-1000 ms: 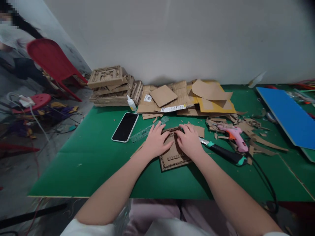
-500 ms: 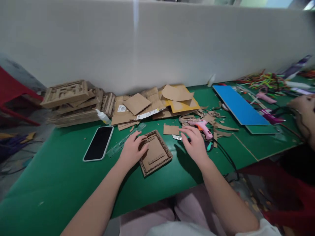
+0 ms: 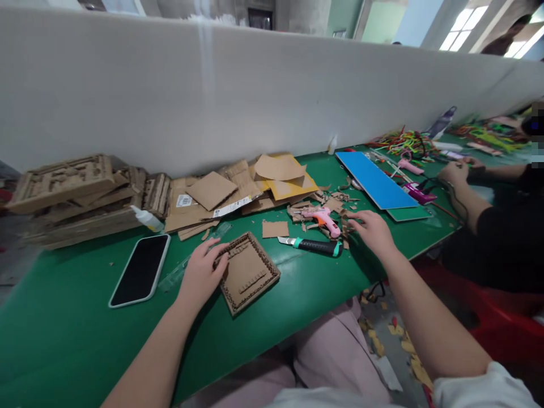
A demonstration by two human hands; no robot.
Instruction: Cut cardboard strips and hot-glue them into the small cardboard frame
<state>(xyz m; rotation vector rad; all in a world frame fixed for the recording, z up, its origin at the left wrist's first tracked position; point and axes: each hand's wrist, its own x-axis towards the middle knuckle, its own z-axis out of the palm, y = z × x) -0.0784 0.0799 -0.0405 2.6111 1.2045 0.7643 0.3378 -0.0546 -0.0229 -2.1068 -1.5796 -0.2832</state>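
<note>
A square cardboard tray (image 3: 249, 272) with a corrugated rim and short ridged strips inside lies on the green table. My left hand (image 3: 202, 272) rests at its left corner, fingers apart and thumb over the rim. Further right, my right hand (image 3: 374, 233) has thumb and fingertips closed on the upper end of a narrow cardboard strip (image 3: 344, 222) among scraps. Just left of that strip lies a pink glue gun (image 3: 325, 220). A utility knife (image 3: 317, 246) with its blade out lies in front of it, beside a small cardboard piece (image 3: 275, 229).
On the left are a phone (image 3: 140, 269), a clear ruler (image 3: 174, 276), a glue bottle (image 3: 147, 219) and stacked cardboard pieces (image 3: 72, 192). Flat cardboard (image 3: 212, 190) lies at the back. A blue board (image 3: 376, 180) lies right, near another person's hands (image 3: 457, 173).
My right hand has moved right, away from the knife, to the scraps beside the glue gun. My left hand stays at the tray. The view has turned rightward.
</note>
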